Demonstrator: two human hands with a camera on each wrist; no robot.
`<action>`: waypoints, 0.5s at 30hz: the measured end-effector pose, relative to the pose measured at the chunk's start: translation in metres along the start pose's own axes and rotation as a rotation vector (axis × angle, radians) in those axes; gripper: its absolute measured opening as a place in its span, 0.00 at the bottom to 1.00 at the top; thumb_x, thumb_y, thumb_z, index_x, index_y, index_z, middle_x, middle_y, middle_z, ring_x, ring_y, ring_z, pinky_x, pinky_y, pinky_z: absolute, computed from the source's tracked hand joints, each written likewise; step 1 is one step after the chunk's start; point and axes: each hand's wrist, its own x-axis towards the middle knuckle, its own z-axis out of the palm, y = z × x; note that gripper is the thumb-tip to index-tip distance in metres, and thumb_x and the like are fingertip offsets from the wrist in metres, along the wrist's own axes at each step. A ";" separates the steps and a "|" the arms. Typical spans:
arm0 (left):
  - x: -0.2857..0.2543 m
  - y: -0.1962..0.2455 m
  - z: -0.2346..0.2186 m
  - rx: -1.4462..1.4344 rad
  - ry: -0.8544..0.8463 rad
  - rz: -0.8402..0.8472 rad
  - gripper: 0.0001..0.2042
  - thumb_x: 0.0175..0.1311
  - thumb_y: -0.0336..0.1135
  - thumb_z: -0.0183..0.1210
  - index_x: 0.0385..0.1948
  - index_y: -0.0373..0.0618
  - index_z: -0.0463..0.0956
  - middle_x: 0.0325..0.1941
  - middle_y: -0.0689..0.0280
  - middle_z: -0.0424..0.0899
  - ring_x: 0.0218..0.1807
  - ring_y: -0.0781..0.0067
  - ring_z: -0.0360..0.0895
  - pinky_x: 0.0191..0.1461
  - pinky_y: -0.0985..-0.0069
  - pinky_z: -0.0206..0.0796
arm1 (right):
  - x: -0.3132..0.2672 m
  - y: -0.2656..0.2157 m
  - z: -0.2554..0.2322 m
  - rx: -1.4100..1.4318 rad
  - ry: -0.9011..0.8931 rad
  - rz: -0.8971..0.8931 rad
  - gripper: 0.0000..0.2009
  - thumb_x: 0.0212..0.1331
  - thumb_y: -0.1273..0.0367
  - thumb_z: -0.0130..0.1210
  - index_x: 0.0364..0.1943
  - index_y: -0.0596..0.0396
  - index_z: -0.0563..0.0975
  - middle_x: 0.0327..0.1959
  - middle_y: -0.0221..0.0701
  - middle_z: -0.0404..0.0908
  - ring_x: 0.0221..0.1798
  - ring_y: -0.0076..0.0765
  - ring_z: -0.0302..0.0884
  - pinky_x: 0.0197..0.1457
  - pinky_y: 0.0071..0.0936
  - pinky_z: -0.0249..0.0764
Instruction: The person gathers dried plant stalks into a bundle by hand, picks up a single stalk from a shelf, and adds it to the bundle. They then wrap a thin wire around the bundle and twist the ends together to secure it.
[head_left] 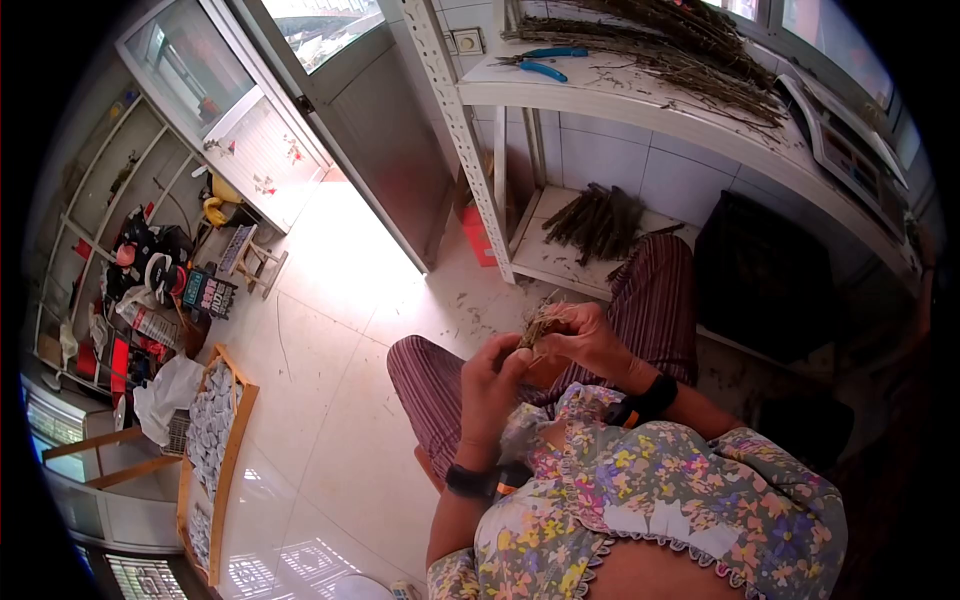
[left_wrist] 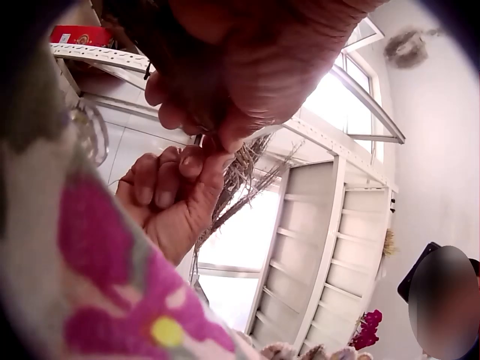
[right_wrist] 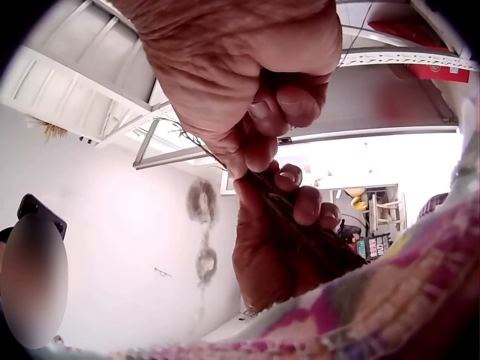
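Both hands meet over the lap, holding a small bundle of dried stems (head_left: 541, 328) with wispy, root-like ends. My left hand (head_left: 488, 388) has its fingers curled round the stems; in the right wrist view the dark stalks (right_wrist: 304, 229) run through that left hand (right_wrist: 259, 251). At the bundle's other end, my right hand (head_left: 588, 342) grips with thumb and fingers, right against the left fingertips. Seen from the left wrist, thin pale strands (left_wrist: 241, 169) stick out beyond the right hand (left_wrist: 176, 202).
Long dried stems (head_left: 660, 65) and blue-handled cutters (head_left: 545, 62) lie on the upper shelf (head_left: 620, 98). Shorter bundles (head_left: 597, 222) sit on the lower shelf, beside a black bin (head_left: 765, 275). Plant scraps dot the floor. A wooden frame (head_left: 235, 440) stands at left.
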 end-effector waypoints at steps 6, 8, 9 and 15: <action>-0.001 0.001 0.002 0.039 0.032 -0.026 0.10 0.61 0.31 0.56 0.39 0.33 0.76 0.28 0.68 0.78 0.29 0.83 0.71 0.34 0.84 0.66 | 0.003 0.002 0.001 0.009 -0.022 -0.020 0.09 0.54 0.77 0.57 0.40 0.63 0.78 0.32 0.27 0.81 0.32 0.16 0.75 0.35 0.17 0.74; 0.000 0.003 0.002 0.062 0.046 -0.043 0.10 0.61 0.31 0.56 0.39 0.32 0.76 0.26 0.68 0.78 0.28 0.83 0.71 0.33 0.83 0.66 | 0.003 0.002 0.002 0.002 -0.011 -0.001 0.09 0.54 0.77 0.57 0.40 0.63 0.78 0.32 0.28 0.81 0.32 0.17 0.75 0.35 0.17 0.74; 0.000 0.004 0.003 0.074 0.053 -0.052 0.11 0.61 0.31 0.56 0.39 0.32 0.76 0.25 0.68 0.78 0.28 0.83 0.71 0.33 0.83 0.66 | 0.003 0.002 0.002 0.004 -0.014 0.018 0.10 0.54 0.77 0.57 0.41 0.63 0.78 0.32 0.28 0.81 0.32 0.17 0.76 0.35 0.17 0.74; 0.003 -0.003 0.003 0.168 0.127 0.009 0.12 0.61 0.34 0.55 0.38 0.31 0.76 0.23 0.68 0.77 0.26 0.84 0.69 0.30 0.81 0.65 | 0.001 -0.006 0.006 0.028 0.003 0.127 0.10 0.55 0.75 0.57 0.41 0.62 0.77 0.32 0.27 0.81 0.32 0.16 0.75 0.36 0.15 0.72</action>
